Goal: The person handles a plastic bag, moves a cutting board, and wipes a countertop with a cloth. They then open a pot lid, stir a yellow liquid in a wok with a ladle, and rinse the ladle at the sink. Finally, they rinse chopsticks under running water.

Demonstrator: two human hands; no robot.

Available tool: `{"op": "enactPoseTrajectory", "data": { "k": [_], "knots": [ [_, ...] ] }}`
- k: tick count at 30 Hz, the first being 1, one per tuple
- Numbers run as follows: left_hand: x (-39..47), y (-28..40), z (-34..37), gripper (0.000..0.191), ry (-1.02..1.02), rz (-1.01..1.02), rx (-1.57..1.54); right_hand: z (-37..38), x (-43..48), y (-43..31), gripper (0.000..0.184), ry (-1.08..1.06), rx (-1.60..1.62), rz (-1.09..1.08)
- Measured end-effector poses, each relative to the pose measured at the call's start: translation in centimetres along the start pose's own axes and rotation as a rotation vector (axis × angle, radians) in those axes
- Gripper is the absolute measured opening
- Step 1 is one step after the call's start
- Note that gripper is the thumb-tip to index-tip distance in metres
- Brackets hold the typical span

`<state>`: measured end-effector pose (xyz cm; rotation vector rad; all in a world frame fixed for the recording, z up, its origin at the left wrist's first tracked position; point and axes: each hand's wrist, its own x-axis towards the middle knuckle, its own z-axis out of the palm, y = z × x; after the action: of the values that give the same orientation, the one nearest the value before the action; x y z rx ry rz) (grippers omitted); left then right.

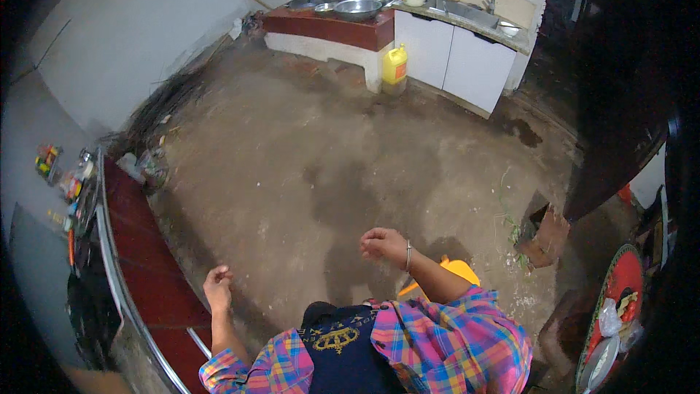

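Observation:
My left hand point(219, 288) hangs in the air with its fingers loosely bent, beside the inner edge of a dark red counter point(147, 262). Nothing shows in it. In front of my body is my right hand point(385, 246), half curled over the concrete floor point(284, 197), also with nothing visible in it. A metal bangle point(408, 256) circles the right wrist. Partly hidden behind that forearm is a yellow-orange plastic object point(459, 270) near the floor; its kind is unclear.
Ahead stand a brick stove point(328, 26) with metal pans point(358, 9), a yellow jug point(395, 64) and a sink cabinet point(476, 63). A torn cardboard box point(547, 238) lies at right, near a red round table point(612, 279) bearing plastic bags. Brushwood point(169, 98) lines the left wall.

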<state>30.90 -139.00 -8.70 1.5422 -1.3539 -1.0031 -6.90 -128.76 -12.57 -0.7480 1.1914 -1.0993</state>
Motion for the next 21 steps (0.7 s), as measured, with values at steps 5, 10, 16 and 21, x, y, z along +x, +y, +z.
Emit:
{"op": "enactPoseTrajectory", "data": {
  "k": [5, 10, 16, 21],
  "knots": [
    [11.7, 0.2, 2.4, 0.02, 0.019, -0.01, 0.091, -2.3, 7.8, -4.5, 0.015, 0.206, 0.133, -0.004],
    [26.3, 3.1, 7.8, 0.02, -0.041, 0.117, 0.051, -5.2, 14.4, -8.0, 0.014, 0.435, 0.207, -0.033],
    [39.3, 10.6, 24.3, 0.02, -0.402, -0.032, -0.204, -9.3, 18.5, -12.3, 0.014, 0.745, 0.278, -0.034],
    [43.5, 14.1, 36.2, 0.014, -0.627, 0.074, -0.294, -14.6, 24.1, -12.9, 0.012, 0.833, 0.373, 0.025]
  ]
}}
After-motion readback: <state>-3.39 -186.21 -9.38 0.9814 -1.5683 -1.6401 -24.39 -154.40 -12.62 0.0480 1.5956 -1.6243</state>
